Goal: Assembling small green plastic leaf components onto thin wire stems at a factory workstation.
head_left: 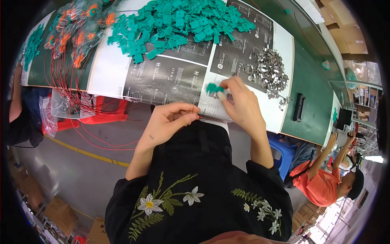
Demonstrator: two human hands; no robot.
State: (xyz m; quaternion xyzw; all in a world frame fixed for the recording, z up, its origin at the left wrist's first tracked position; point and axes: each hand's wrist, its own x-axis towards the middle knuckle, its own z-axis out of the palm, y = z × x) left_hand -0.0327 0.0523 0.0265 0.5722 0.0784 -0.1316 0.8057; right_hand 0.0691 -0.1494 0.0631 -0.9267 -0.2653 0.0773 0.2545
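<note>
My left hand point(172, 121) is closed in a pinch on a thin red wire point(200, 117), whose end pokes out past the fingertips near the table's front edge. From this hand the wire appears to trail left toward a bundle of red wires point(67, 87). My right hand point(243, 106) is just to the right and a little higher, its thumb and fingers closed on a small green plastic part point(213, 88). Motion blurs that part slightly. Below it lies a printed black-and-white sheet point(164, 79) covering the table.
A big heap of green plastic parts point(178, 24) lies across the far side. Small metal pieces point(270, 73) are piled to the right, beside a black elongated object point(299, 107). Bagged orange-and-green parts point(79, 36) sit at far left. A blue stool point(284, 152) and a co-worker point(325, 183) are at right.
</note>
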